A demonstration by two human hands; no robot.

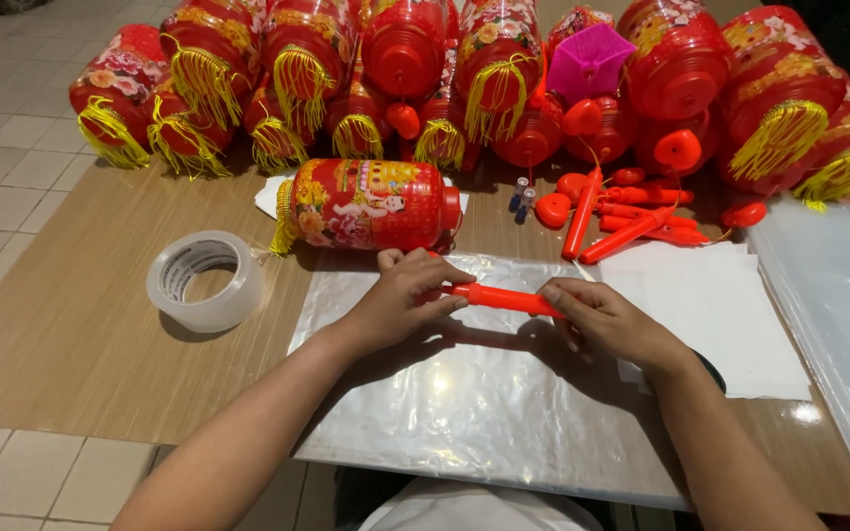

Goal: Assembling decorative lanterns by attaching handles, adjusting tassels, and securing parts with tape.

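Both my hands hold a thin red-orange plastic stick (502,298) lying across a clear plastic sheet (464,393) on the wooden table. My left hand (400,300) grips its left end, my right hand (602,320) its right end. Just beyond the hands lies a red lantern (371,205) on its side, printed with figures and trimmed with a yellow fringe.
A roll of clear tape (207,279) sits at the left. Several red lanterns with yellow tassels (484,69) are piled along the far edge. Loose red sticks (632,221), heart-shaped pieces and two small batteries (521,197) lie behind. White paper (720,315) and plastic sheets (838,295) are at the right.
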